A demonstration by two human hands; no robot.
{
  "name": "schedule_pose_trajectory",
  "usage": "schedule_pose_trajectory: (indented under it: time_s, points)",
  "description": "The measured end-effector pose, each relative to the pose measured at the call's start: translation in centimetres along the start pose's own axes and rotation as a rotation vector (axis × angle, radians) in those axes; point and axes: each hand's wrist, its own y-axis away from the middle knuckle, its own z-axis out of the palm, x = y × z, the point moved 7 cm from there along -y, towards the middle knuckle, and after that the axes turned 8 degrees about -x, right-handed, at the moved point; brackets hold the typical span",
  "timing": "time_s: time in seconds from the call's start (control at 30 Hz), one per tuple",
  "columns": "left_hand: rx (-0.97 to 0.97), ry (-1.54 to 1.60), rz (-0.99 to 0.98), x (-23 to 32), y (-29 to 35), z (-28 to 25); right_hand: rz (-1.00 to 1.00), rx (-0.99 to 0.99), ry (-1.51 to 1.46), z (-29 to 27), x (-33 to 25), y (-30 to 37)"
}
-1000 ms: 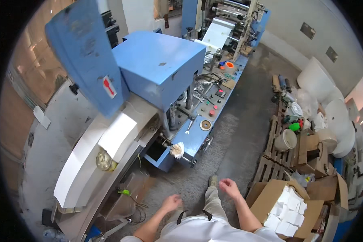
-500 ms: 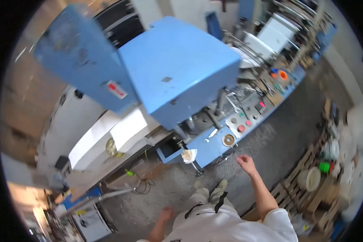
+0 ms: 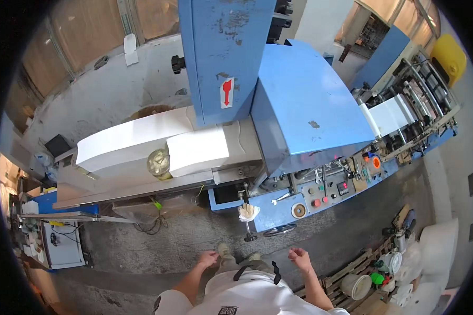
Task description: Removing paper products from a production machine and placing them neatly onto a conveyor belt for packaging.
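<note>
My left hand (image 3: 208, 259) hangs over the grey floor, its fingers loosely bent with nothing in them. On the other side of my body, my right hand (image 3: 300, 259) is also unladen, fingers half curled and slightly apart. Neither touches anything. Ahead stands a blue printing machine (image 3: 315, 105). Its control ledge carries red push buttons (image 3: 316, 202), an open-ended wrench (image 3: 281, 199) and a roll of brown tape (image 3: 298, 211). A crumpled pale rag (image 3: 248, 212) sits at the ledge's left end, above a rod with a black knob (image 3: 250, 237).
Long white paper stacks (image 3: 136, 134) lie on the table at left, beside a roll of clear tape (image 3: 158, 163). A handwheel (image 3: 279, 230) juts from the machine's front. Wooden pallets (image 3: 333, 278) and buckets (image 3: 356, 286) stand at right. A cable (image 3: 151, 227) trails beneath the table.
My view has swung left and levelled, bringing more of the paper table into sight. My right hand has dropped back from the ledge toward my body; my left hand has come up further into view.
</note>
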Motion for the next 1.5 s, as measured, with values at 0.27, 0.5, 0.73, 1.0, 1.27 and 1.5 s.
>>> schedule_pose_trajectory:
  time_s: [0.27,0.5,0.73,1.0,1.27,1.5]
  points:
    - [0.024,0.145,0.011,-7.1,-2.3,-6.9,-0.003,0.046,-0.077,2.5,1.1,1.9]
    - [0.231,-0.013,0.085,-3.0,0.1,-9.0,0.023,0.039,-0.058,0.5,3.7,-0.4]
    - [-0.110,-0.145,0.246,-1.4,0.7,-2.8,-0.227,0.291,0.132,-10.9,-4.5,-6.1]
    - [0.332,-0.286,0.037,8.6,5.8,5.5,-0.329,0.366,-0.176,-28.9,-3.8,-14.6]
    - [0.624,-0.226,0.154,5.3,10.8,15.5,-0.359,0.422,0.472,-29.9,-9.9,-25.1]
    - [0.619,-0.180,0.054,-0.5,8.3,19.9,-0.290,0.588,0.623,-32.0,-12.3,-22.9]
